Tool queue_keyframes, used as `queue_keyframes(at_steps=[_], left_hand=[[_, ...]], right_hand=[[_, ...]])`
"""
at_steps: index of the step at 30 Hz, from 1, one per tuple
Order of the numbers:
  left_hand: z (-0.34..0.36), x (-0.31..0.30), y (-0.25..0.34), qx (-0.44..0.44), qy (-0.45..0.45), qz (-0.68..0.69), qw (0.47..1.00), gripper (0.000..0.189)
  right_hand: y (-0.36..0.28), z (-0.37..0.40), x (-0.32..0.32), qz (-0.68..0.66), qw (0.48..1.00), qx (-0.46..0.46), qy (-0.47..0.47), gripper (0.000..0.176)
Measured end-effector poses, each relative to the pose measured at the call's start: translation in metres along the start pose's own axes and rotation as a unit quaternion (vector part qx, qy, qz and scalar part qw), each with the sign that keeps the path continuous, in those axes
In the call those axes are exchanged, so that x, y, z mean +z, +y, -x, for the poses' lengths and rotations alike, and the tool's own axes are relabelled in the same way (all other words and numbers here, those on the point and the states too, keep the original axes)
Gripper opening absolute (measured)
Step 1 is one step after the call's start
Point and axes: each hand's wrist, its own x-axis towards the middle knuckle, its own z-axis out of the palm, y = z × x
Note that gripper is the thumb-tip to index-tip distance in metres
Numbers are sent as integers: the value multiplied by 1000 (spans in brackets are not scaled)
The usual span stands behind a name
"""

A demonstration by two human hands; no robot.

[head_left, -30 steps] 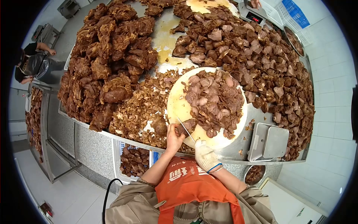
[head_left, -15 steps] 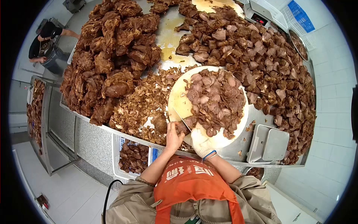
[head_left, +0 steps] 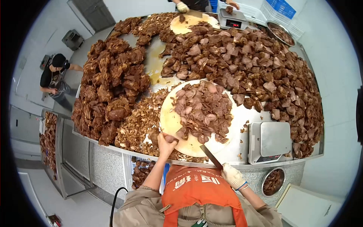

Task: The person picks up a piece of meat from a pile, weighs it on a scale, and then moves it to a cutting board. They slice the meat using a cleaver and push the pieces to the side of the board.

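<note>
My bare left hand is closed around a chunk of cooked brown meat at the lower left edge of the round cutting board. Another dark meat chunk lies beside its fingers. My right hand, in a white glove, grips a knife by its handle near the table's front edge. The blade points up and left, its tip over the board's lower rim and apart from the meat. A heap of sliced meat covers much of the board.
Large unsliced meat pieces are piled at left, with small scraps below. Cut chunks cover the right side. A scale stands right of the board. Across the table, a gloved hand is at another board. Another person stands at far left.
My right hand has drawn the knife away from the meat, down and to the right. The left hand still holds meat at the board's edge. The view has tilted up, showing the far worker's hands.
</note>
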Motion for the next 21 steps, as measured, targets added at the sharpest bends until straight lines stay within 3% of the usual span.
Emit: queue_keyframes(at_steps=[1, 3, 4, 7, 10, 11, 12, 13, 14, 16, 18, 19, 21], left_hand=[[-2, -5, -16, -41, -24, 48, 998, 60], [-6, -7, -14, 95, -40, -38, 994, 65], [-10, -17, 7, 74, -106, -123, 984, 71], [-1, -14, 19, 215, -137, -282, 925, 71], [-20, -28, -2, 186, -144, -197, 952, 58], [-18, -34, 17, 214, -95, -189, 954, 51], [-17, -34, 62, 167, -117, -161, 966, 49], [-13, -25, 110, 198, -174, -74, 962, 47], [-7, 5, 157, 267, -218, -86, 935, 52], [28, 73, 253, 474, -264, -100, 834, 59], [70, 149, 319, 503, -371, -38, 780, 65], [89, 182, 350, 499, -400, -86, 764, 66], [106, 245, 372, 513, -400, -163, 742, 72]], right_hand=[[6, 5, 5, -13, 1000, -11, 22, 14], [17, 13, 15, -35, 998, -10, 56, 15], [22, 20, 19, -30, 997, -20, 67, 16], [28, 32, 14, -37, 995, -10, 89, 15], [39, 40, 12, -82, 995, 37, 52, 14], [49, 41, 25, -99, 992, 32, 66, 15], [48, 41, 24, -119, 988, 49, 84, 15], [49, 42, 23, -123, 986, 27, 106, 15], [53, 39, 33, -143, 980, -3, 141, 16], [81, 14, 111, -368, 908, -67, 188, 15], [42, 21, 14, -108, 993, 53, 13, 15], [52, 4, 55, -121, 986, 11, 115, 17], [41, 4, 40, -139, 988, 36, 64, 19]])
